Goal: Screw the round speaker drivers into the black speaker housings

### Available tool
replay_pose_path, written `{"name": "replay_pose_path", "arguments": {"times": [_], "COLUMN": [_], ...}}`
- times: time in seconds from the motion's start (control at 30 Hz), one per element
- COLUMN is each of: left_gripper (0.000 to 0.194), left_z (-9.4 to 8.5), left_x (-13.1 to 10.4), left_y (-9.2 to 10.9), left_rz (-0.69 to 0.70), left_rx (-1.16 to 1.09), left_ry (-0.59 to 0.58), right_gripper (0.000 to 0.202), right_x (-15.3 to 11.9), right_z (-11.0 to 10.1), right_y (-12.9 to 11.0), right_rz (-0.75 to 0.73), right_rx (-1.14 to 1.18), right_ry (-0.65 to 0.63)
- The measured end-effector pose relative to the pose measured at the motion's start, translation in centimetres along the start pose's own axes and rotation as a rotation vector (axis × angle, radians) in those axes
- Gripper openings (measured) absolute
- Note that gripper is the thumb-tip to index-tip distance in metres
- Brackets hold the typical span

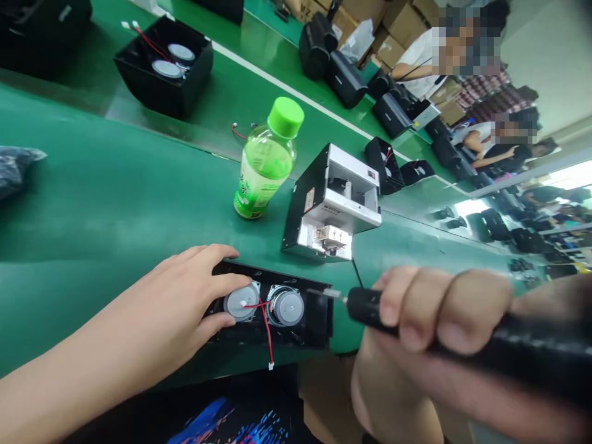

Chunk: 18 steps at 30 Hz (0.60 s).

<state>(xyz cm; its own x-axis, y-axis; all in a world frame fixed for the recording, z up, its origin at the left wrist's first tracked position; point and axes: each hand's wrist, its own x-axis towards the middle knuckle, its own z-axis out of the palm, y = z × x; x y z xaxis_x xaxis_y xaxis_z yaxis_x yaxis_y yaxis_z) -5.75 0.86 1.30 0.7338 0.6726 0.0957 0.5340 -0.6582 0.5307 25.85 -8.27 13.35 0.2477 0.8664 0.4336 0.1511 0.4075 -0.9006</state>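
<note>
My left hand (185, 299) lies over the left end of a black speaker panel (319, 324), its thumb and index finger around the left speaker driver (243, 303). Beside that driver sits a second speaker driver (290, 308), also round and grey. A red wire (269, 342) with a white plug hangs over the panel's near edge. My right hand (439, 308) is wrapped round a black electric screwdriver (364, 306), blurred at the near end. Its tip points left, over the panel's right end; whether it touches anything I cannot tell.
A silver and black screw feeder (354, 213) stands just behind the panel. Left of it is a green-capped bottle (266, 166). A black speaker housing (161, 74) with two drivers lies farther back. More speaker boxes (346, 80) line the bench near other people (416, 61).
</note>
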Motion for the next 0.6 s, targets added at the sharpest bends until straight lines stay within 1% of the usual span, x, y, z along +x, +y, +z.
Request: {"name": "replay_pose_path", "arguments": {"times": [0.07,0.1,0.13,0.23,0.3,0.37,0.43,0.5,0.57,0.6], "left_gripper": [0.039,0.038,0.037,0.037,0.038,0.039,0.041,0.040,0.041,0.044], "left_z": [0.1,0.2,0.4,0.7,0.7,0.5,0.3,0.4,0.7,0.9], "left_x": [0.0,0.0,0.0,-0.1,-0.2,-0.1,0.0,0.1,0.2,0.2], "left_y": [-0.4,-0.5,-0.5,-0.3,-0.1,0.0,-0.1,-0.3,-0.7,-0.9], "left_rz": [0.009,0.009,0.002,-0.047,-0.069,-0.070,-0.066,-0.065,-0.044,-0.027], "left_rx": [0.002,0.002,0.003,-0.013,-0.034,-0.027,-0.006,-0.009,-0.019,-0.015], "left_ry": [-0.009,0.004,0.017,0.040,0.030,0.026,0.021,0.025,0.059,0.082], "right_gripper": [0.040,0.043,0.049,0.072,0.078,0.082,0.085,0.086,0.084,0.082], "right_x": [2.9,4.3,5.5,7.8,8.2,8.2,8.2,8.0,7.7,7.5], "right_z": [-0.5,-0.4,-0.2,0.9,1.4,1.6,1.4,1.0,0.6,0.4], "right_y": [0.5,0.9,1.4,2.7,3.2,3.6,4.0,4.5,4.8,4.7], "right_rz": [-0.187,-0.240,-0.246,-0.149,-0.091,-0.075,-0.102,-0.112,-0.079,-0.049], "right_rx": [0.043,0.045,0.035,0.040,0.058,0.038,0.015,0.000,0.016,0.036], "right_ry": [0.200,0.229,0.221,0.144,0.141,0.186,0.252,0.279,0.259,0.230]}}
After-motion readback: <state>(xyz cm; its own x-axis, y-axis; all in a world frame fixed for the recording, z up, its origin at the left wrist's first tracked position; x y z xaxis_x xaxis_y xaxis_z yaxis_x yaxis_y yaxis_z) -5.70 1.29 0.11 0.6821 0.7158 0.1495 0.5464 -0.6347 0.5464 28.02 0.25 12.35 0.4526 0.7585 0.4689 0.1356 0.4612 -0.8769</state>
